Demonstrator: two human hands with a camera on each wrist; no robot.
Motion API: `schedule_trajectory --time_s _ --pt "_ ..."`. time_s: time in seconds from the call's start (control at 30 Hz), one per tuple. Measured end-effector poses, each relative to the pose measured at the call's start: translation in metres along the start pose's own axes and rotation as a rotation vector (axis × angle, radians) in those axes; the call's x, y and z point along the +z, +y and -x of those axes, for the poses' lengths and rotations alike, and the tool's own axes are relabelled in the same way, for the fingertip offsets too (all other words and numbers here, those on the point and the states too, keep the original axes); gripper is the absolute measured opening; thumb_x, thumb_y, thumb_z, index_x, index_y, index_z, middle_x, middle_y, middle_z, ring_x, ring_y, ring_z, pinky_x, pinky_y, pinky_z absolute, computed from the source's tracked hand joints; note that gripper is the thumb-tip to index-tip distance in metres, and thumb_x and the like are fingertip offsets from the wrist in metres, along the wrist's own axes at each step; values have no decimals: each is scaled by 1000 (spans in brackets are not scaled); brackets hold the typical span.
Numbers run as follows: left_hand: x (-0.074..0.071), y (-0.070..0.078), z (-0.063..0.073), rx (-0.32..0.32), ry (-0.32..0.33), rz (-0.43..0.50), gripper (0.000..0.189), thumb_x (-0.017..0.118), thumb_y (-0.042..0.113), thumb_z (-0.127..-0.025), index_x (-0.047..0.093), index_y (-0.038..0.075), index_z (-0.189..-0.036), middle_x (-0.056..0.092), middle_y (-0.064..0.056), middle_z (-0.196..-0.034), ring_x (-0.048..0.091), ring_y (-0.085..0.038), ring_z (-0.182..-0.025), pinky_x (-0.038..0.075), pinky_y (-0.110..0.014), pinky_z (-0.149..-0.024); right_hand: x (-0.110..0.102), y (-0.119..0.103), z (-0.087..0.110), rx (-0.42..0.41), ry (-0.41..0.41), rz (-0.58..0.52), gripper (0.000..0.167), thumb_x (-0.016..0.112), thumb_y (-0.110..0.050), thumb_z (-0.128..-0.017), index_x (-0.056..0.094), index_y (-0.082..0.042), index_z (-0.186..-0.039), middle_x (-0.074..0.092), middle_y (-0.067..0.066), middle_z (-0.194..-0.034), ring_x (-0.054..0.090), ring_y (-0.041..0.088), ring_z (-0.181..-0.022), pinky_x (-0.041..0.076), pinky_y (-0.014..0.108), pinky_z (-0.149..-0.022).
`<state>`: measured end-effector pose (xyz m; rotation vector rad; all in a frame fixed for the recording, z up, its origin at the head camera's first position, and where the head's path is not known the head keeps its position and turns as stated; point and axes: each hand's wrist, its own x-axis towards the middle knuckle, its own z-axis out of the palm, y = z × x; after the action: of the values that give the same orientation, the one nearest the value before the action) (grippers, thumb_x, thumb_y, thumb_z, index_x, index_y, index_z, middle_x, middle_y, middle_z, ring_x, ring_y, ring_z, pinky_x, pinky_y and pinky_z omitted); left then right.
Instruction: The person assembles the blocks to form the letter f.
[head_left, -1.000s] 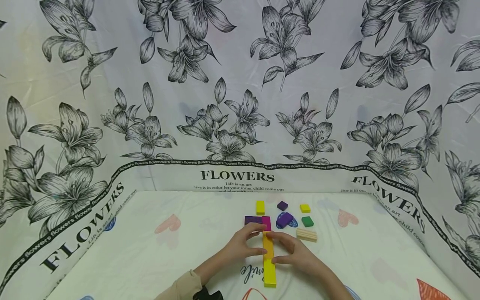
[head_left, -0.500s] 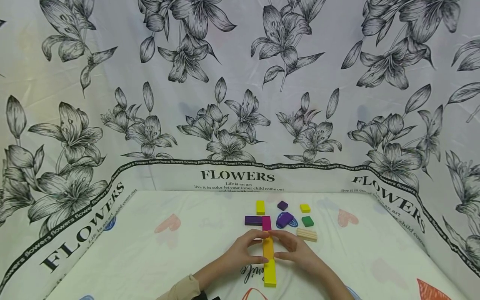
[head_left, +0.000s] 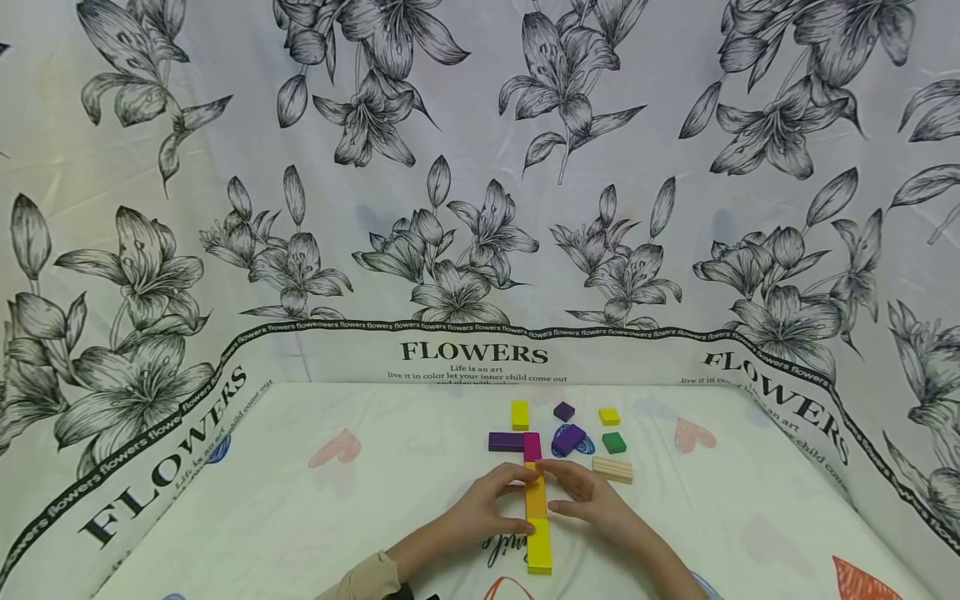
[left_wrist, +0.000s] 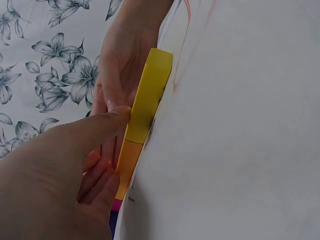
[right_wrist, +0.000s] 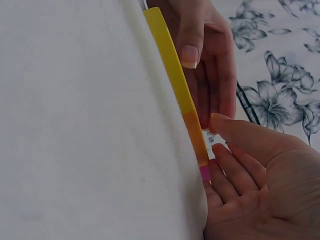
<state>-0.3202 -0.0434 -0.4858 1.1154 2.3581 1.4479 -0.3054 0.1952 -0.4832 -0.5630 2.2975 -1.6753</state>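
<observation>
A yellow block point(head_left: 539, 547), an orange block point(head_left: 536, 502) and a magenta block point(head_left: 532, 446) lie end to end in a straight row. At the row's far end a dark purple block point(head_left: 507, 442) extends left, making a corner. My left hand point(head_left: 486, 502) is at the row's left side, its thumb touching the yellow block point(left_wrist: 147, 95) near the orange joint and its fingertips by the orange block's far end. From the right, my right hand point(head_left: 596, 502) has its fingertips beside the orange-magenta joint. Its thumb point(right_wrist: 240, 131) stands slightly off the orange block point(right_wrist: 196, 139).
Behind the row stands a yellow block point(head_left: 520, 414). To the right lie a small purple block point(head_left: 564, 410), a larger purple block point(head_left: 569, 439), a small yellow block point(head_left: 609, 416), a green block point(head_left: 614, 442) and a plain wooden piece point(head_left: 612, 469). A flower-printed curtain point(head_left: 480, 250) hangs behind.
My left hand has slid toward me along the row, from the magenta block to the orange and yellow ones. My right thumb has drawn off the yellow block. The blocks look unmoved.
</observation>
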Motion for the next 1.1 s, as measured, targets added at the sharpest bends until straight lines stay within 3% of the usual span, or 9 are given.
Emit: schedule_trajectory --time_s 0.27,0.8,1.1 --pt "-2 1 1 -28 -11 11 56 77 25 -84 52 18 -134 54 1 -137 52 -16 -129 46 -30 -110 0 -1 0 6 4 1 58 67 -22 -92 45 -18 -145 45 6 -152 33 34 -146 32 48 -118" --pt "-1 -2 2 57 -25 54 60 76 17 -84 49 10 -137 51 -7 -139 52 -20 -129 46 -28 -109 1 -5 0 36 69 1 55 69 -30 -90 50 -22 -141 49 4 -149 39 32 -143 39 45 -115" --pt "-1 -2 1 48 -24 66 59 76 17 -84 49 11 -136 52 -8 -137 52 -21 -128 47 -28 -109 -8 -2 -7 0 128 22 54 68 -25 -91 50 -19 -141 52 4 -147 42 27 -142 37 34 -115"
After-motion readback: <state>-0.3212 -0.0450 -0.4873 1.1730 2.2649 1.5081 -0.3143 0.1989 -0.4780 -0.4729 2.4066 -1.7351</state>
